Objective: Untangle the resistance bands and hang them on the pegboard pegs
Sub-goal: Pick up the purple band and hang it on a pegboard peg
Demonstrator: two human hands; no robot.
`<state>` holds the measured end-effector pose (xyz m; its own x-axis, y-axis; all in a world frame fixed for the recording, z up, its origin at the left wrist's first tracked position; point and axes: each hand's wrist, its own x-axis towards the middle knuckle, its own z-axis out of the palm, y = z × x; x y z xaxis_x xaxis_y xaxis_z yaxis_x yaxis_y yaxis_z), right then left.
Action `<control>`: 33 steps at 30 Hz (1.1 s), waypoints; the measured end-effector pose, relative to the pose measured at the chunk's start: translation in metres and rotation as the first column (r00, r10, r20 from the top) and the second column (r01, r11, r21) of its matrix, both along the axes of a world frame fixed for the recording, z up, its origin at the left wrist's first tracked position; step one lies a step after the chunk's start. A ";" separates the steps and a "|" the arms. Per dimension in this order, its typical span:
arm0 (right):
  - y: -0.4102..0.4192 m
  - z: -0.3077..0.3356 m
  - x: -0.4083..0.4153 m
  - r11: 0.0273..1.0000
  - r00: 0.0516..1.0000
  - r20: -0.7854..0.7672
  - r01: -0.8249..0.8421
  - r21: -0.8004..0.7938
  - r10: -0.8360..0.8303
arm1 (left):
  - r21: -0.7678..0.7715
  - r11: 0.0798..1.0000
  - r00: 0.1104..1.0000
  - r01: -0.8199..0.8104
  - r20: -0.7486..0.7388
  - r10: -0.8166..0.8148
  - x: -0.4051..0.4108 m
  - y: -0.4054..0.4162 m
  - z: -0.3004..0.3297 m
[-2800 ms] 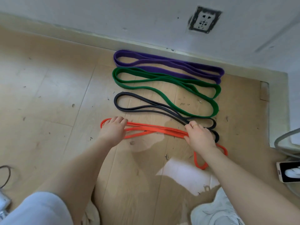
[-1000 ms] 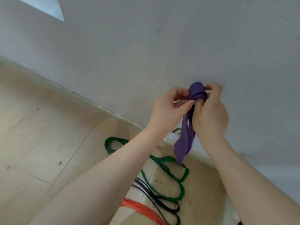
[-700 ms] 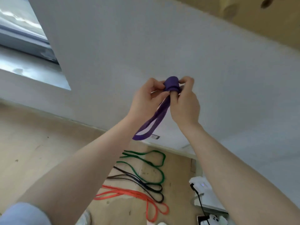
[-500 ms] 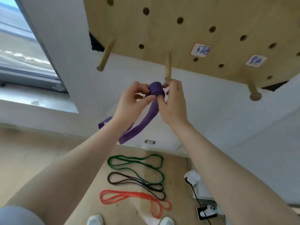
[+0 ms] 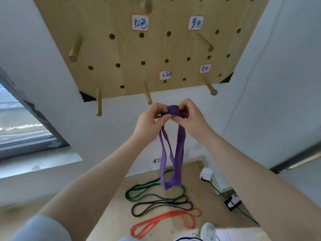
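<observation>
While both hands' fingers (image 5: 160,117) pinch the purple band (image 5: 171,153), hanging is under way. Next, its top loop must slip over the peg (image 5: 147,94) just above-left of them.

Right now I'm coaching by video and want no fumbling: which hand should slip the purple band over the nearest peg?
Probably the left hand: it pinches the purple band closest below the peg. The right hand pinches it farther from that peg.
</observation>
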<state>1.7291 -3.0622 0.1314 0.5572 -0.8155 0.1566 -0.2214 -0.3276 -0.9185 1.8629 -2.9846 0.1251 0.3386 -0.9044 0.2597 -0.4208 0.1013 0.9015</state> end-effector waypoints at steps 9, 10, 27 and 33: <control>-0.068 0.029 -0.093 0.996 0.991 -0.136 -0.017 -0.086 0.005 | 0.010 0.997 0.982 0.078 0.174 -0.079 -0.073 -0.072 0.026; -0.079 0.033 -0.098 0.994 0.989 -0.149 -0.022 -0.108 0.005 | 0.009 0.999 0.985 0.054 0.161 -0.054 -0.079 -0.084 0.029; -0.244 0.005 -0.054 0.967 0.946 -0.325 -0.094 -0.236 0.013 | 0.100 0.944 0.934 -0.316 0.210 0.290 -0.083 -0.231 0.008; -0.255 -0.021 -0.055 0.963 0.985 -0.163 -0.094 -0.252 0.053 | 0.086 0.915 0.867 -0.395 0.365 0.341 -0.087 -0.243 -0.019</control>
<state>1.6744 -3.3170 0.1104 0.6478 -0.7146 0.2640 -0.3189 -0.5691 -0.7579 1.7756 -3.2273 0.1066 0.5720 -0.7685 0.2869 -0.6791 -0.2475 0.6911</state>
